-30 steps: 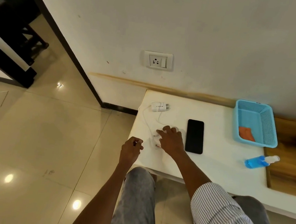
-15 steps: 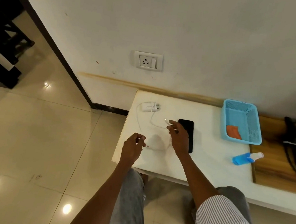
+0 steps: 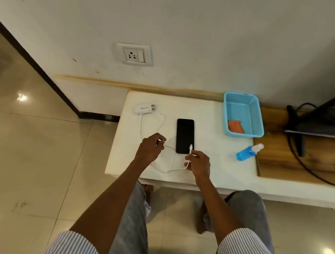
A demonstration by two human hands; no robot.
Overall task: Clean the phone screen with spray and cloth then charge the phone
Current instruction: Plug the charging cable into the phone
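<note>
A black phone [image 3: 185, 135] lies screen up on the white table [image 3: 215, 119]. My right hand [image 3: 199, 163] pinches the white charging cable [image 3: 162, 124] near its plug end, and the connector tip sticks up over the phone's near right corner. My left hand [image 3: 150, 148] grips a stretch of the same cable just left of the phone. The cable loops back to a white charger adapter [image 3: 144, 109] lying at the table's far left. A blue spray bottle [image 3: 247, 152] lies on its side at the right. An orange cloth [image 3: 235, 126] sits inside the blue basket [image 3: 226, 112].
A wall socket [image 3: 133, 54] with a switch is on the wall above the table's left end. A wooden shelf [image 3: 272, 158] with black cables and a dark stand adjoins the table on the right. Tiled floor lies to the left and below.
My right hand has drawn back from beside the phone to its near end, carrying the cable's plug. My left hand has moved onto the table and holds the cable. The cable is uncoiled.
</note>
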